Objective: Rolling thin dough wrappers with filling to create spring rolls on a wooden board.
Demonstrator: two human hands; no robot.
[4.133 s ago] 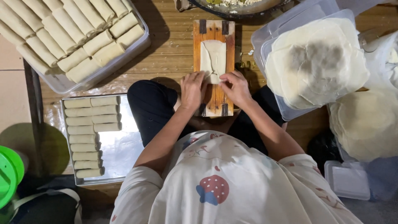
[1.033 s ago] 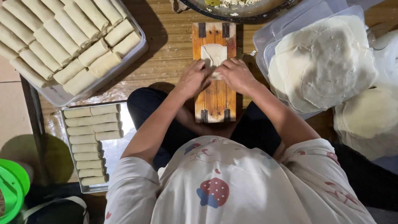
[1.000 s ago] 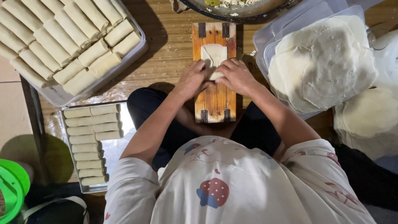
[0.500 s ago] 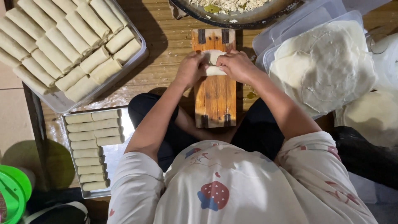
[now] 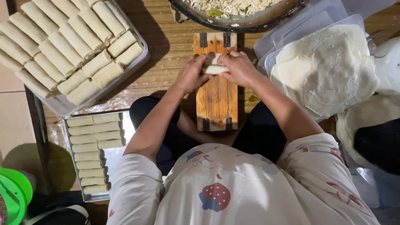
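Between the two hands, at the far end of a narrow wooden board with dark metal hinges (image 5: 216, 89), lies a small pale rolled wrapper of dough (image 5: 214, 68). The left hand (image 5: 192, 74) curls its fingers over the roll's left end, and the right hand (image 5: 237, 67) does the same on the right end; both are closed on it, fingertips pressing it down against the board. Only a short white stretch of the roll shows between the knuckles.

Just beyond the hands sits a wide dark round pan of shredded pale filling (image 5: 237, 10), its rim near the board's far edge. To the right of the right hand, a clear plastic tub (image 5: 266, 58) holds a stack of thin round white wrapper sheets (image 5: 329, 71). Well to the left of the left hand, a shallow metal tray (image 5: 137, 62) is packed with rows of finished pale rolls (image 5: 66, 41). Nearer the person, beside the left forearm, a second smaller metal tray (image 5: 68, 137) holds a column of the same rolls (image 5: 93, 150) lying side by side. The board rests on a wooden slatted floor (image 5: 166, 41), its near end reaching the person's dark-trousered lap. A bright green round plastic lid (image 5: 14, 196) shows at the lower left corner.
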